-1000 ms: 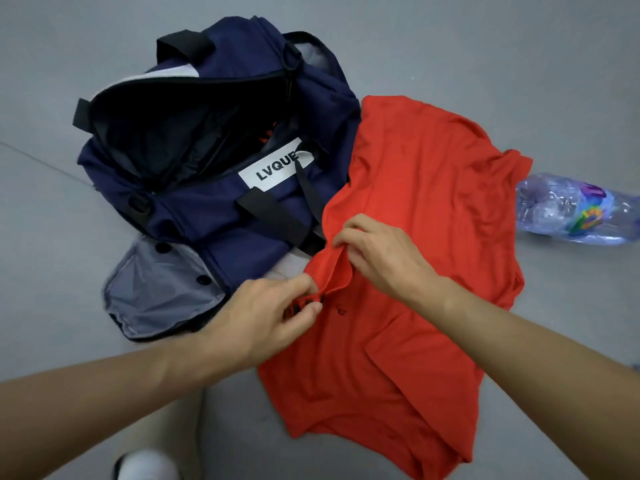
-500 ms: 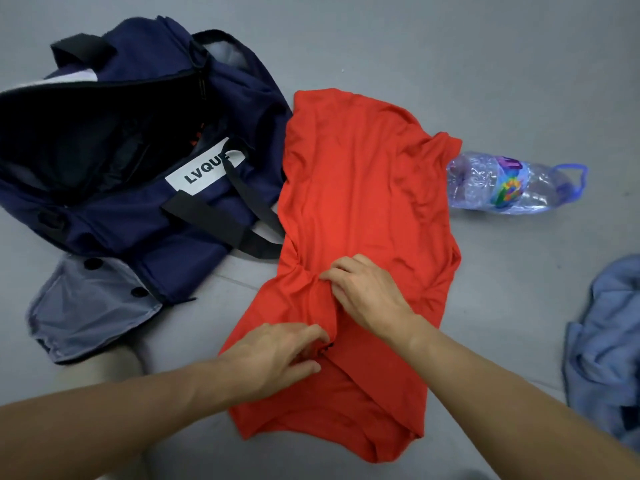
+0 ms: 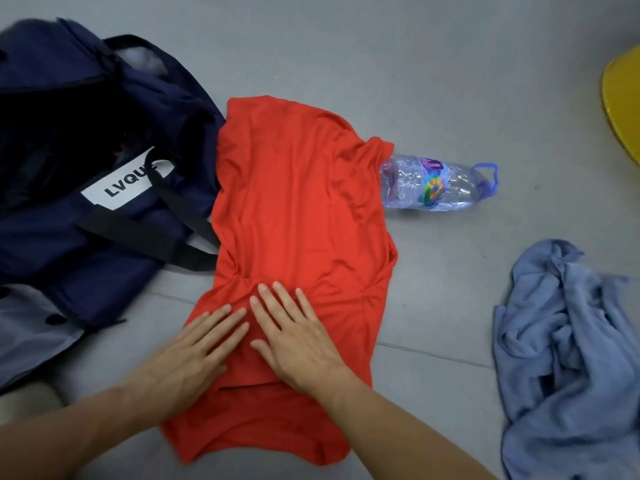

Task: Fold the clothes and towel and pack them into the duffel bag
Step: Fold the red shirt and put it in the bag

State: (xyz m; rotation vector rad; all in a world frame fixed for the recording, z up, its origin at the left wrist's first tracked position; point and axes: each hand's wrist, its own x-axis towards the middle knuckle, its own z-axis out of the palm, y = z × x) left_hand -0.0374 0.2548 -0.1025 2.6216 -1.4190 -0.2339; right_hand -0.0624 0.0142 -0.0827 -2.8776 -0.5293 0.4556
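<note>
A red T-shirt (image 3: 298,202) lies spread on the grey floor, its far left edge against the navy duffel bag (image 3: 86,209). The bag sits at the left with its top open and a white label on its side. My left hand (image 3: 194,351) and my right hand (image 3: 294,337) lie flat side by side on the near part of the shirt, fingers straight and pressing the cloth down. A crumpled light blue cloth (image 3: 568,348) is heaped on the floor at the right.
A crushed clear plastic bottle (image 3: 436,183) with a colourful label lies just right of the shirt's far corner. A yellow rounded object (image 3: 623,98) shows at the right edge. A grey fabric flap (image 3: 31,327) lies beside the bag at the near left.
Both hands let go of the pinched shirt edge and now lie flat on the shirt. The view has swung right, bringing in the blue cloth and the yellow object.
</note>
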